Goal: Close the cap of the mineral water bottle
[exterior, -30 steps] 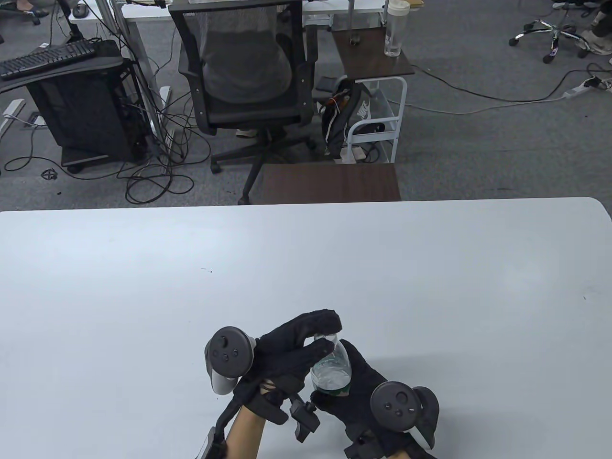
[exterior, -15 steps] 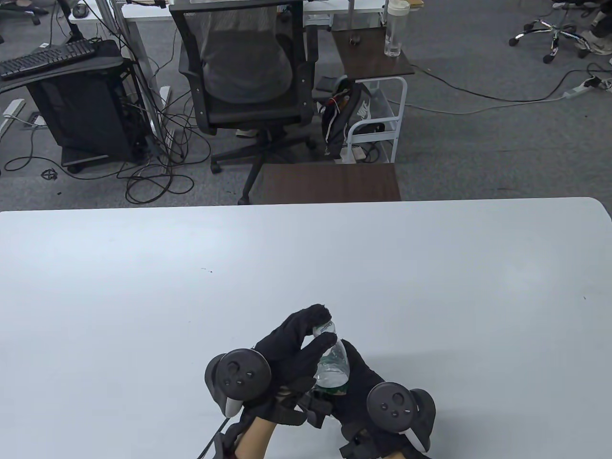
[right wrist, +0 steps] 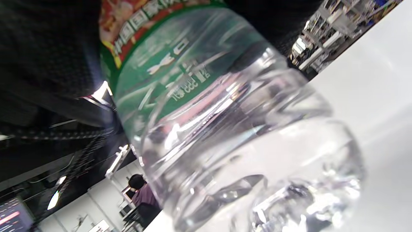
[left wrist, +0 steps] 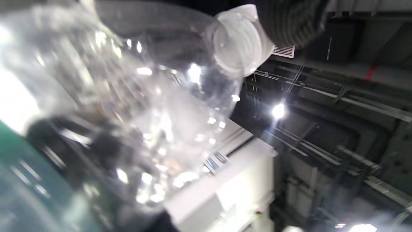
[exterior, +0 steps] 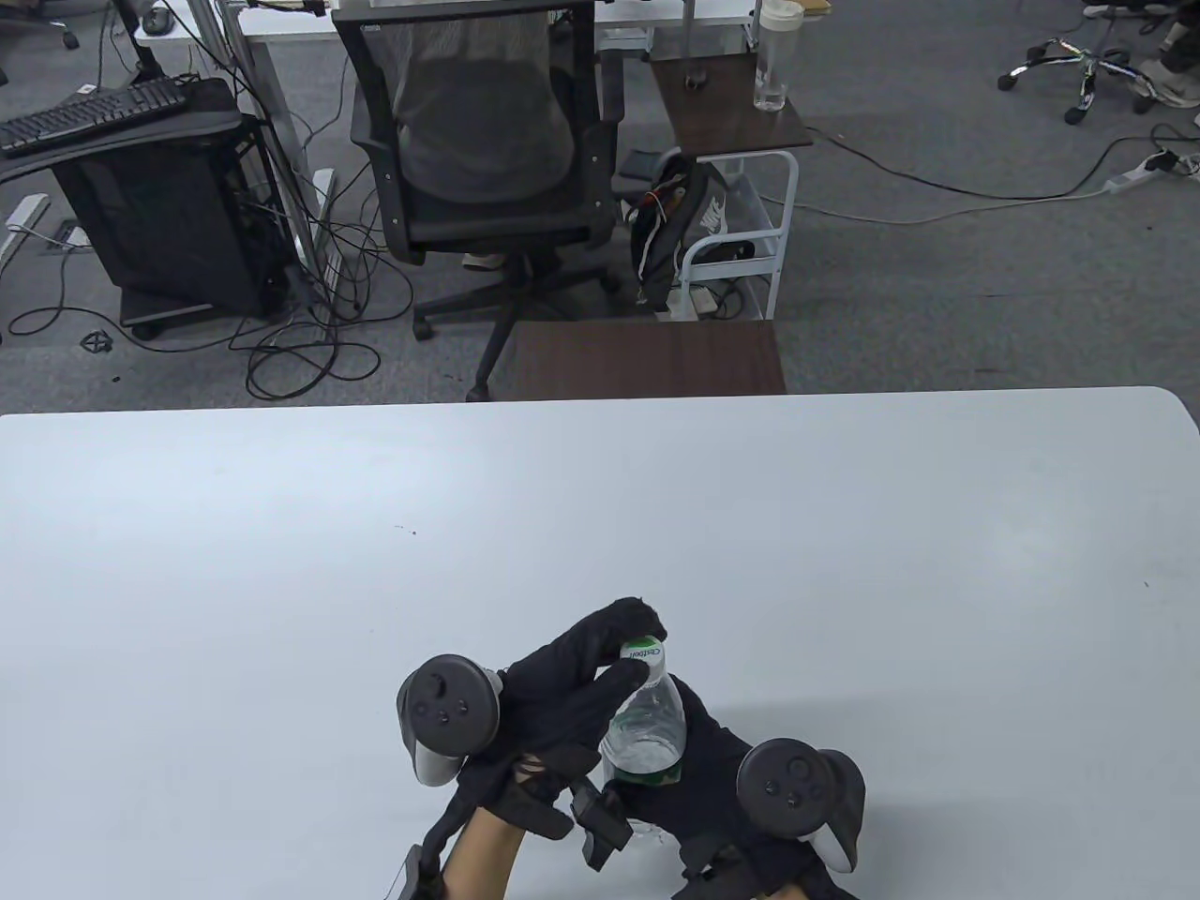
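1. Low in the centre of the table view we see a clear, ribbed plastic water bottle (exterior: 645,729) with a green label, held above the smooth pale desk (exterior: 281,562).
2. Our right hand (exterior: 712,778), in a black knit glove, grips the bottle's lower body.
3. Our left hand (exterior: 562,694) pinches the round white cap (exterior: 643,650) on the neck between thumb and fingertip.
4. The left wrist view shows the cap's (left wrist: 238,40) ridged threads through the plastic.

Office, swivel chair (exterior: 478,141), keyboard (exterior: 89,114), floor cables (exterior: 309,361)
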